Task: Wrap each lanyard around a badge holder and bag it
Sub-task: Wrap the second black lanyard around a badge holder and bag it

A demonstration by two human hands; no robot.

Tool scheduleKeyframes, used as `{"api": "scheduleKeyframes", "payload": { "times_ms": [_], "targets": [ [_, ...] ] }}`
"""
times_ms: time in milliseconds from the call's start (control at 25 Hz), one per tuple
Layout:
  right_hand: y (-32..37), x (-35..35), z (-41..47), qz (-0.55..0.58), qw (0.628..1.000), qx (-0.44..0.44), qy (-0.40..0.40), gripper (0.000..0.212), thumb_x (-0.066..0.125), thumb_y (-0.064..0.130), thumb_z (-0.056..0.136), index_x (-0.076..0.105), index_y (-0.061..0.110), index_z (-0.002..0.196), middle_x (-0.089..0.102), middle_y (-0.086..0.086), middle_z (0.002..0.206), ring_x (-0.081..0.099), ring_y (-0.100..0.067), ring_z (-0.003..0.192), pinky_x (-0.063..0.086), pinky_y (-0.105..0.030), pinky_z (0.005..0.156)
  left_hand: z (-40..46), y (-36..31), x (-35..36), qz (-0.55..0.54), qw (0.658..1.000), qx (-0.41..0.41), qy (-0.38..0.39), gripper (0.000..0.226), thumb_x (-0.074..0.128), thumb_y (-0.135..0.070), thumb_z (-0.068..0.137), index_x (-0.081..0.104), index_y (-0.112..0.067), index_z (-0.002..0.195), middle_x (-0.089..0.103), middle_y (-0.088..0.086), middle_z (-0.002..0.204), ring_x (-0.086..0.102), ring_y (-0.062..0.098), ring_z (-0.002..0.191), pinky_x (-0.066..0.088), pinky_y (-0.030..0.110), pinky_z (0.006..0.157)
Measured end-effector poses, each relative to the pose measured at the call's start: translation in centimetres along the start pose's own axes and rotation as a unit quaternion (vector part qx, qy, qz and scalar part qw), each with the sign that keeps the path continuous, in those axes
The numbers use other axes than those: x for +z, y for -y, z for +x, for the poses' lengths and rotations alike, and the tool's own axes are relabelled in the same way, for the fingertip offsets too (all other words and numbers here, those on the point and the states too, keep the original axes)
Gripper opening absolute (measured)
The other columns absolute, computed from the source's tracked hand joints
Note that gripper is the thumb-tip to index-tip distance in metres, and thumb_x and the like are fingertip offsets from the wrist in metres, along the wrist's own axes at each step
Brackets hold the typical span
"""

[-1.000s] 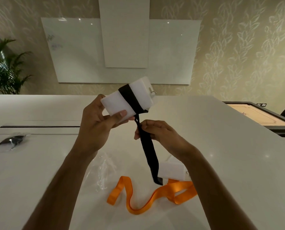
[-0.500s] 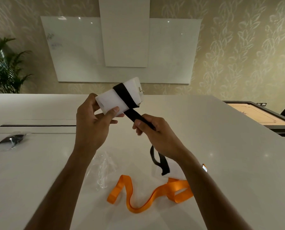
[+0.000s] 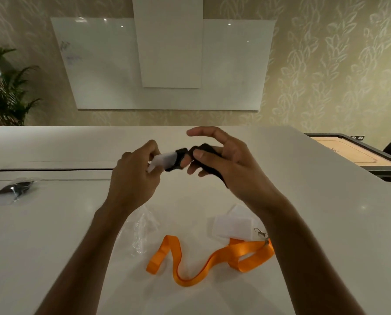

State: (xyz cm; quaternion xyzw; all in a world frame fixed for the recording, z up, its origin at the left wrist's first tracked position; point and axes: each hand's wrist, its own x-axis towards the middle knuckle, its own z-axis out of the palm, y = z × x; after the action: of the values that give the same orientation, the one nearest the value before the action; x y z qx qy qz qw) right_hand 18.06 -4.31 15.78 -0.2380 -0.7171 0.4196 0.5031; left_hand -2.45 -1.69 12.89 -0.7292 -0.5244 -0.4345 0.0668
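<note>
While both hands are raised above the glossy white table (image 3: 303, 201), the left hand (image 3: 133, 178) has its fingers curled round one end of a flat white rectangular badge holder (image 3: 161, 159), gripping it with the thumb on top. A black fabric lanyard (image 3: 178, 156) crosses the holder's other end as a dark band and runs on into the right hand (image 3: 224, 162). There the strap passes under the thumb and over the curled lower fingers, which pinch it, while the index finger (image 3: 203, 132) is stretched out free above. Motion blur hides how many turns of strap lie on the holder.

Nearer the person, an orange ribbon lanyard (image 3: 203, 267) lies in loose bends on the table, its metal clip (image 3: 260, 233) at the right end by the right forearm. A second white badge holder (image 3: 232, 225) lies flat just beyond it, touching the orange strap. A crumpled clear plastic bag (image 3: 142, 233) lies beside the left forearm. Far left on the table sits a sealed clear bag with something dark inside (image 3: 16, 189). A potted green plant (image 3: 5, 89) stands at the wall, beside white wall panels (image 3: 169, 53).
</note>
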Motion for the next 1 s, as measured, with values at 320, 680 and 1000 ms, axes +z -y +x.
{"api": "scheduleKeyframes", "payload": {
  "times_ms": [320, 680, 1000],
  "targets": [
    [-0.3, -2.7, 0.4, 0.18, 0.983, 0.017, -0.027, 0.043, 0.036, 0.024, 0.09, 0.057, 0.012, 0.126, 0.066, -0.01, 0.127, 0.068, -0.023, 0.099, 0.052, -0.03, 0.076, -0.5, -1.2, 0.3, -0.146, 0.959, 0.071, 0.23, 0.02, 0.072, -0.01, 0.082, 0.053, -0.016, 0.076, 0.058, -0.01, 0.069, 0.059, 0.004, 0.067, 0.045, 0.012, 0.056],
    [-3.0, -2.7, 0.9, 0.336, 0.939, 0.079, 0.015, 0.054, 0.035, 0.034, 0.088, 0.047, 0.01, 0.134, 0.06, -0.018, 0.134, 0.059, -0.033, 0.121, 0.045, -0.047, 0.101, -0.4, -2.4, -1.5, -0.355, 0.904, 0.03, 0.234, 0.022, 0.073, -0.017, 0.076, 0.059, -0.006, 0.089, 0.065, -0.002, 0.086, 0.068, 0.021, 0.081, 0.057, 0.025, 0.061],
    [-4.1, -1.5, 1.0, 0.346, 0.929, 0.13, 0.007, 0.064, 0.029, 0.059, 0.096, 0.061, 0.014, 0.128, 0.067, -0.009, 0.119, 0.062, -0.025, 0.111, 0.053, -0.037, 0.094, 0.0, -2.1, -1.8, -0.417, 0.895, -0.034, 0.156, 0.034, 0.07, -0.023, 0.069, 0.055, -0.012, 0.098, 0.061, 0.018, 0.106, 0.068, 0.033, 0.091, 0.06, 0.033, 0.065]
  ]
}}
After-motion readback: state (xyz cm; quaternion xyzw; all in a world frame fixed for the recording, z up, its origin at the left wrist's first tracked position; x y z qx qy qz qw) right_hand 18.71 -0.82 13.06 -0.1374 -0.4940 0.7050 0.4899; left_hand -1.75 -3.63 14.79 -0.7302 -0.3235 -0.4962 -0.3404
